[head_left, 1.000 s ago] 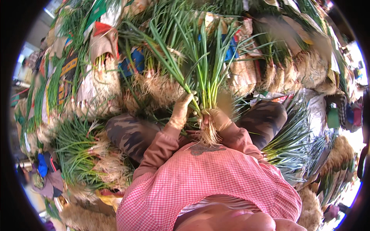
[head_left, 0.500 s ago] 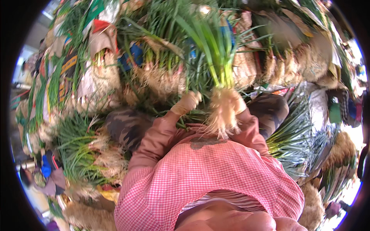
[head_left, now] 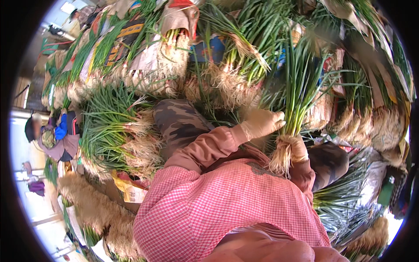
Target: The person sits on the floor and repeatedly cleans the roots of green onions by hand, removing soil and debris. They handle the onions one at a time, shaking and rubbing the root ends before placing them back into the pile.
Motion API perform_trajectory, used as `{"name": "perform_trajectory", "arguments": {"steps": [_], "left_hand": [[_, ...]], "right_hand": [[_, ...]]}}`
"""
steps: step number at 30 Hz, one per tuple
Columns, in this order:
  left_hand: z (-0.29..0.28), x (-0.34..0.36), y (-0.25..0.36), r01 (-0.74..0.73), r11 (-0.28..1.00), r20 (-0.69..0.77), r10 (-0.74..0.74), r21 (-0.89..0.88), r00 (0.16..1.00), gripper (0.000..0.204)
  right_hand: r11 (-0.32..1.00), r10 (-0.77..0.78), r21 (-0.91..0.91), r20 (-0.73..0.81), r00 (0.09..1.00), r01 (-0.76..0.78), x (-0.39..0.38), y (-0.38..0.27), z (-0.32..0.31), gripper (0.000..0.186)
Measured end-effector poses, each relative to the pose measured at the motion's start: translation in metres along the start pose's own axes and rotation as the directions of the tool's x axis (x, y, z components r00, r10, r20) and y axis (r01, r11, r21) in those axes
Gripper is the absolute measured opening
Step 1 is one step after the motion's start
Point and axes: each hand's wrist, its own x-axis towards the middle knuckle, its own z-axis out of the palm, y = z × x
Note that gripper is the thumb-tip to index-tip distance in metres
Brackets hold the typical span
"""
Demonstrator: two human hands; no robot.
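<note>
A bunch of green onions [head_left: 300, 98] stands upright in front of me, green leaves up and pale hairy roots down. Around its lower stalks, just above the roots, my gloved right hand [head_left: 294, 147] is closed. My gloved left hand [head_left: 263, 123] is beside the stalks on their left, fingers curled together; whether they touch the bunch or pinch something thin I cannot tell. Below the right hand, the roots hang over the front of my pink checked apron [head_left: 227, 192].
A heap of loose green onions [head_left: 115, 135] lies left of my camouflage-patterned knee [head_left: 181, 120]. Ahead stand several wrapped bundles [head_left: 174, 52] with roots outward. More onion leaves [head_left: 345, 192] lie at my right on silvery plastic. Another person [head_left: 54, 135] is at the far left.
My view has swung leftward, so the surroundings appear shifted right. The raised onion bunch remains in my right hand, and my left hand has come closer to its stalks.
</note>
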Motion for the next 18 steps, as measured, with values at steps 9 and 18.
{"name": "perform_trajectory", "arguments": {"steps": [9,18], "left_hand": [[-0.117,0.070,-0.078,0.608,0.794,0.323,-0.573,-0.007,0.753,0.046],[-0.162,0.151,-0.151,0.528,0.789,-0.614,-0.594,-0.315,0.521,0.025]], "right_hand": [[0.930,-0.292,0.289,0.202,0.935,0.228,-0.053,-0.055,-0.006,0.052],[0.786,0.084,0.605,0.094,0.992,-0.124,0.041,-0.004,-0.042,0.021]]}}
